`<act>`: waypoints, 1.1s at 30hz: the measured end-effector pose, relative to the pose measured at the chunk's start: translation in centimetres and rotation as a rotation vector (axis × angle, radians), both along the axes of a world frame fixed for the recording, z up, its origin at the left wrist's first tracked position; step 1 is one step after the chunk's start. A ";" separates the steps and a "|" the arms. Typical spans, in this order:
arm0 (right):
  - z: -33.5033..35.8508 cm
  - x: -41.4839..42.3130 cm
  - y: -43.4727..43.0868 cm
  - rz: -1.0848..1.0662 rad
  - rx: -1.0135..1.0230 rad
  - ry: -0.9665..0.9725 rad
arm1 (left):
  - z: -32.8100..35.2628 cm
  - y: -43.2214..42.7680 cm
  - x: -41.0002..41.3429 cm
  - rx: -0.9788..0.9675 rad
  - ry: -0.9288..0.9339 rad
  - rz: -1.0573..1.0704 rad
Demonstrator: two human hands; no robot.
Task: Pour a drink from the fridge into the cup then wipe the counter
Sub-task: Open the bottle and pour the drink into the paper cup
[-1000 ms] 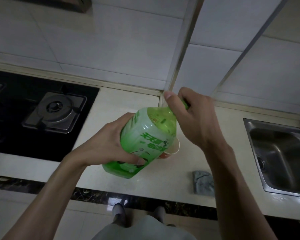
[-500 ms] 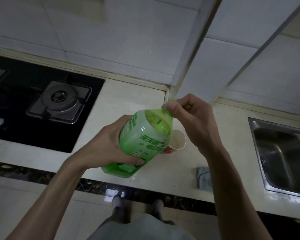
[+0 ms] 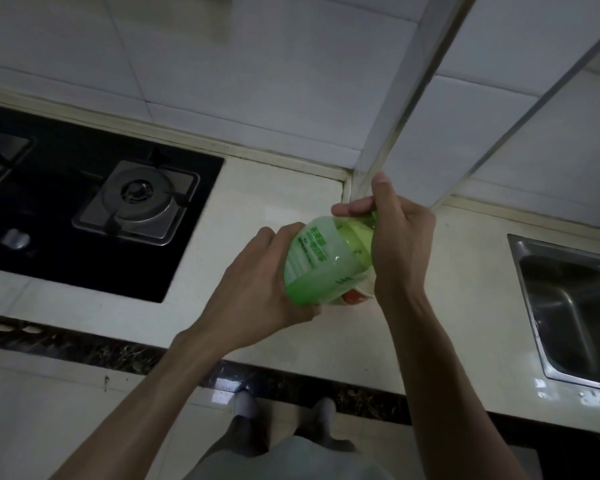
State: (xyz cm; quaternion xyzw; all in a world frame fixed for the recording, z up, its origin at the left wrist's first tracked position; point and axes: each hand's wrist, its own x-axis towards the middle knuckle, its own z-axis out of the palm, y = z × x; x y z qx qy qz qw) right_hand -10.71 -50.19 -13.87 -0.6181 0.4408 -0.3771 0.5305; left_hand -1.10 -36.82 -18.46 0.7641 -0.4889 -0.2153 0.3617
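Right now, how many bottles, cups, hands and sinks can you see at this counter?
bottle: 1
cup: 1
hands: 2, left hand and right hand
sink: 1
Total: 5

The right hand (image 3: 399, 244) is wrapping over the neck of the bottle (image 3: 323, 258), hiding its cap and mouth, so whether it is sealed is not showing. The bottle and that hand are covering most of the cup (image 3: 355, 295), leaving only a sliver of rim and red side. The fingers of the left hand (image 3: 257, 289) are partly disappearing behind the bottle. The label print is blurring beyond reading. The frame edges are cutting off the sink (image 3: 568, 306) at right and the stove (image 3: 84, 209) at left.
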 end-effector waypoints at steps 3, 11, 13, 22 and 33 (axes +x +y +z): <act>0.6 -0.5 0.1 0.247 0.069 -0.145 | 0.8 0.8 1.6 -0.032 0.172 -0.065; 2.5 -0.4 1.1 0.638 -0.141 -0.224 | 2.6 3.4 2.7 -0.109 0.390 -0.192; 2.9 0.1 1.8 0.617 -0.087 -0.208 | 2.4 3.9 2.7 -0.138 0.414 -0.146; 1.6 3.2 3.6 0.162 0.045 -0.150 | 1.2 3.7 2.0 -0.113 -0.143 0.139; 4.6 2.5 1.2 0.673 0.026 -0.237 | 3.5 3.3 2.6 -0.094 0.521 -0.088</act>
